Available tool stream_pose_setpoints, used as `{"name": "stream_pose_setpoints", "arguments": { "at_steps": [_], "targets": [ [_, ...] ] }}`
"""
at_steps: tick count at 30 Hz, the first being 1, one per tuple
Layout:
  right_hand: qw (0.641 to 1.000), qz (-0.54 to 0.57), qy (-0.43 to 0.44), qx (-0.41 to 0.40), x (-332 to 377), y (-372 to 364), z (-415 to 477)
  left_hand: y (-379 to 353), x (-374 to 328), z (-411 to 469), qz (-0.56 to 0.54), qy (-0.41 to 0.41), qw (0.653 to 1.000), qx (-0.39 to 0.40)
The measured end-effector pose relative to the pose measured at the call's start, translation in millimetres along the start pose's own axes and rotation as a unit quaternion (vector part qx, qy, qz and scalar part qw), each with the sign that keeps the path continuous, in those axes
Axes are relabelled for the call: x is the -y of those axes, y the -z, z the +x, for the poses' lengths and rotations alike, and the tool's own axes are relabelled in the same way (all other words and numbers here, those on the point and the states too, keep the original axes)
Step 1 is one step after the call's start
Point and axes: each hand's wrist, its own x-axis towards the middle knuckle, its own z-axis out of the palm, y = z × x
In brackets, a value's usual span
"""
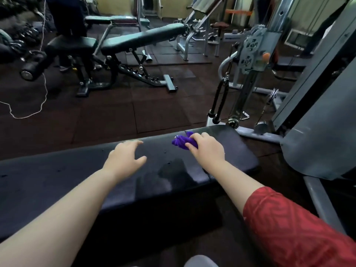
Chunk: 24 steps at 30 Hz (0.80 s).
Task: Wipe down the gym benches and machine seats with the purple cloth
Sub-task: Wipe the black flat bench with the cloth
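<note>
A long black padded bench (57, 180) runs across the foreground, with a damp streak near its right end. My right hand (207, 148) grips a bunched purple cloth (183, 142) and holds it against the bench's far edge on the right. My left hand (125, 158) hovers over the middle of the pad with its fingers spread and relaxed, holding nothing.
An adjustable black bench (142, 37) with a separate seat pad (72, 43) stands across the dark rubber floor. A grey cable machine (256, 54) and a large grey shroud (317, 132) crowd the right side. A white cord (45, 87) trails at left. A person's legs (66, 18) stand at the back.
</note>
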Motion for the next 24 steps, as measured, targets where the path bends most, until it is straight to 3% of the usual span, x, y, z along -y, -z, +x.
{"name": "stream_pose_setpoints", "arguments": {
  "at_steps": [6,10,17,24],
  "targets": [
    [0.999,-0.035,-0.002,-0.030,-22,-74,-25,-68,7,2,0.022,-0.029,0.999,-0.035],
    [0.997,-0.060,-0.022,0.040,-31,-98,-42,-86,7,-13,0.037,-0.028,0.999,-0.026],
    [0.993,-0.060,0.026,0.098,-36,-103,-39,-97,16,-21,0.080,-0.021,0.997,0.012],
    [0.991,-0.065,0.103,0.060,-40,-127,29,-109,24,27,0.086,-0.008,0.996,0.001]
  ]
}}
